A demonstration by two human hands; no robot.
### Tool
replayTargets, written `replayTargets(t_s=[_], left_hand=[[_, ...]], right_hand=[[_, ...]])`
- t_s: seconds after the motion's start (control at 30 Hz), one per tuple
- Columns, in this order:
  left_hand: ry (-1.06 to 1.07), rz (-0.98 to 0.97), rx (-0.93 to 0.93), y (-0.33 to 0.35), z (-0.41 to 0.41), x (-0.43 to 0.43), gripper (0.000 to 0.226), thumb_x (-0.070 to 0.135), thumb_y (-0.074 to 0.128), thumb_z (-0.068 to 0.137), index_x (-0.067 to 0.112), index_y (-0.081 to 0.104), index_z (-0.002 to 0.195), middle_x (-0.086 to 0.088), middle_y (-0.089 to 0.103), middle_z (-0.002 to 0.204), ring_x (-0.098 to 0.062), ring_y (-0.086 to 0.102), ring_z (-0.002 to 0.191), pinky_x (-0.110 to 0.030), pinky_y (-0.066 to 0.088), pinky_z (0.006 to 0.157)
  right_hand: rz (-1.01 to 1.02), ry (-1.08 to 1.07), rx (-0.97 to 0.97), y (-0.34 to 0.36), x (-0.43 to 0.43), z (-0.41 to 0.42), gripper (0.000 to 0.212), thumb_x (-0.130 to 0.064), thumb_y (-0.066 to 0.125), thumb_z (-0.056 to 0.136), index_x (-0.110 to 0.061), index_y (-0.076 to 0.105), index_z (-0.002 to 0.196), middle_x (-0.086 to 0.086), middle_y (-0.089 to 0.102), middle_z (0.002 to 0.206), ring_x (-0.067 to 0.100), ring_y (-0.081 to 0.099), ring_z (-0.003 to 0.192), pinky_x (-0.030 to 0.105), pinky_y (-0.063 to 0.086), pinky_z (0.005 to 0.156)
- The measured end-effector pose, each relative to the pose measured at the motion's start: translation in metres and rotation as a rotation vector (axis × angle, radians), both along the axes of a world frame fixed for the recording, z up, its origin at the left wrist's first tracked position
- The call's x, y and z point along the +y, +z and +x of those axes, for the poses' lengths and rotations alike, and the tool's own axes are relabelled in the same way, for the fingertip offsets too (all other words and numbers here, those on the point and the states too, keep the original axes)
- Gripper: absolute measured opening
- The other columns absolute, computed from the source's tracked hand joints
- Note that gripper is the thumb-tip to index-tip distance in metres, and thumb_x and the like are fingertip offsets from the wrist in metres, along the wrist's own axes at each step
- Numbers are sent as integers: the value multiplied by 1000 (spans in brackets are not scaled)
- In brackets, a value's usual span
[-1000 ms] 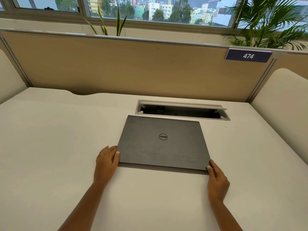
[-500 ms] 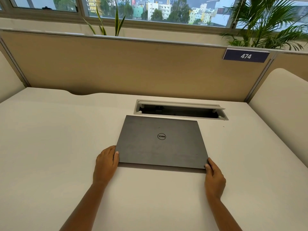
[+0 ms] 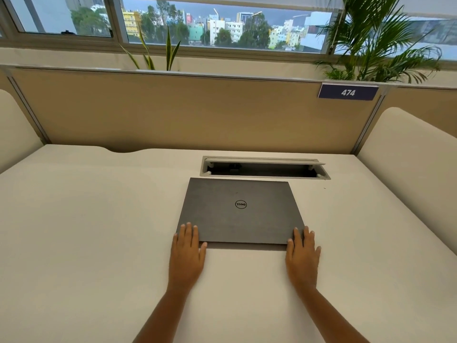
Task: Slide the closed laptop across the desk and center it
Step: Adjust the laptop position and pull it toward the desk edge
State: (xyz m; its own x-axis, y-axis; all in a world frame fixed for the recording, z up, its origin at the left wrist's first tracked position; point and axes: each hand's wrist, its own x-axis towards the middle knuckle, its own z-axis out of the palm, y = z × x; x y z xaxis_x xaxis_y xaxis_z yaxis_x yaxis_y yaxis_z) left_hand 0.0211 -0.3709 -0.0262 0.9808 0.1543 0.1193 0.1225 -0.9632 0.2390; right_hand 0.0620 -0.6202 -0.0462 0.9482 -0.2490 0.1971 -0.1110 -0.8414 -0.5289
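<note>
Both hands are flat and spread, no real grip on anything: the left hand (image 3: 187, 253) lies palm down with its fingertips (image 3: 189, 227) resting on the near left corner of the laptop (image 3: 241, 211), thumb out along the front edge, and the right hand (image 3: 303, 256) does the same at the near right corner, one or two fingers on the lid and the rest on the table (image 3: 86, 243) just beside it. So it's open palms pressing down, nothing curled around the edges. The laptop is closed, dark grey, round logo in the middle of the lid, lying flat and pretty square to the table, a bit right of the middle of the view. Its far edge sits just in front of the cable slot (image 3: 264, 168) cut into the table, whose flap is open, close to it but not covering it. Behind that is a tan divider panel (image 3: 173, 112) with a blue tag reading 474 (image 3: 348, 92) up at the right. Past the divider there's a spiky plant (image 3: 158, 55), a bigger palm-type plant (image 3: 376, 45) at the right, and a window (image 3: 222, 26) looking out on buildings and trees.
</note>
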Motion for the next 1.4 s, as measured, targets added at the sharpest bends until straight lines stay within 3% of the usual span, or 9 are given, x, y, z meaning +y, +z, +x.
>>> replayTargets(t_s=[0.2,0.33,0.53,0.93,1.0,1.07,1.17,1.3,1.4], left_hand=[[-28,43,67,5,-2,-19,88,41,-8,96,2,71,103,-16,73,109,-29,70,98,-47,59,74],[-49,77,34,9,-1,-29,89,41,-10,95,8,73,100,-9,75,105,-23,72,96,-43,59,73],[-42,115,4,9,0,-37,91,42,-12,94,14,75,96,-4,76,102,-20,72,94,-39,60,70],[-90,100,-87,13,-4,-37,91,42,-13,94,15,73,101,-1,76,104,-18,72,94,-33,55,89],[-46,113,-127,14,-3,-36,81,43,-14,94,1,45,132,1,74,107,-18,71,97,-30,16,118],[-23,159,-255,9,-2,-35,65,42,-15,93,2,-11,144,4,73,109,-15,70,100,-29,-8,118],[-56,131,-309,2,1,-35,60,41,-16,93,5,-29,139,6,74,108,-13,69,102,-22,27,113],[-90,22,-247,1,-1,-36,62,42,-16,93,6,-17,144,5,72,111,-20,63,111,-26,6,119],[-20,37,-76,5,1,-37,85,43,-17,93,9,54,125,-1,73,110,-19,70,100,-33,54,90]], right_hand=[[-179,107,16,10,31,-12,88,-53,-10,85,-2,46,131,22,44,140,37,37,133,64,21,107],[-221,257,159,6,47,-8,54,-42,19,96,-16,22,144,8,18,156,23,11,145,53,2,115],[-283,397,204,9,61,-9,57,-44,21,96,-21,6,145,5,4,158,21,-1,146,47,-4,117],[-364,394,246,11,58,-10,111,-62,-40,46,-24,-5,144,6,-3,158,25,-5,145,45,-3,117],[-361,399,244,12,58,-10,104,-60,-33,50,-25,-4,144,5,-4,158,25,-5,145,45,-4,117],[-361,404,253,12,57,-10,102,-59,-31,51,-25,-5,144,4,-4,158,24,-6,145,44,-4,117],[-369,408,249,12,57,-10,105,-60,-34,49,-25,-5,144,5,-4,158,25,-5,145,45,-3,117],[-386,411,249,11,57,-9,112,-61,-42,44,-25,-6,144,5,-4,158,26,-5,145,45,-2,117],[-411,413,260,11,55,-7,110,-60,-40,45,-26,-6,144,5,-5,158,25,-5,145,44,-2,118]])
